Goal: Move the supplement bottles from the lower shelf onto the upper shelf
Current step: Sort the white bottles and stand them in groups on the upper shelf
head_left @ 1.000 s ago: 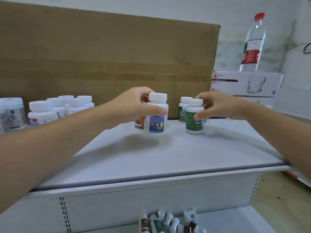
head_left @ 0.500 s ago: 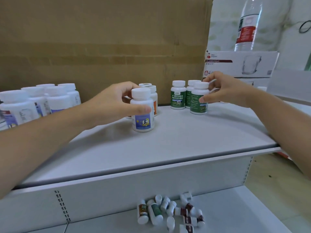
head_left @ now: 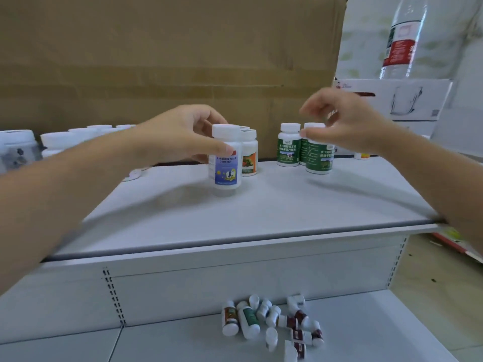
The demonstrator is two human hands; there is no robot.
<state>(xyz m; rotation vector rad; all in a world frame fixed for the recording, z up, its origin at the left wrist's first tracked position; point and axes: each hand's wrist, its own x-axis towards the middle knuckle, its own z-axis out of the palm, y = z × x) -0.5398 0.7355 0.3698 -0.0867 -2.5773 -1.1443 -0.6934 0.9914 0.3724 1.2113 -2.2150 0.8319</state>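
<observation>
Three green-label bottles [head_left: 288,146] stand upright right of centre on the upper shelf [head_left: 261,212]. Over the front one hangs the right hand [head_left: 347,121], grip wide, fingers and thumb parted, holding nothing. Its thumb is at the cap; blur hides whether they touch. Mid-shelf, the left hand [head_left: 180,137] has its grip wrapped round one upright blue-label bottle [head_left: 226,168]. One orange-label bottle [head_left: 249,155] stands nearer the shelf's back. Roughly a dozen small bottles [head_left: 248,321] lie tumbled on the lower shelf [head_left: 379,322], below the upper shelf's front edge. One cardboard box [head_left: 170,61] rises behind the upper shelf.
</observation>
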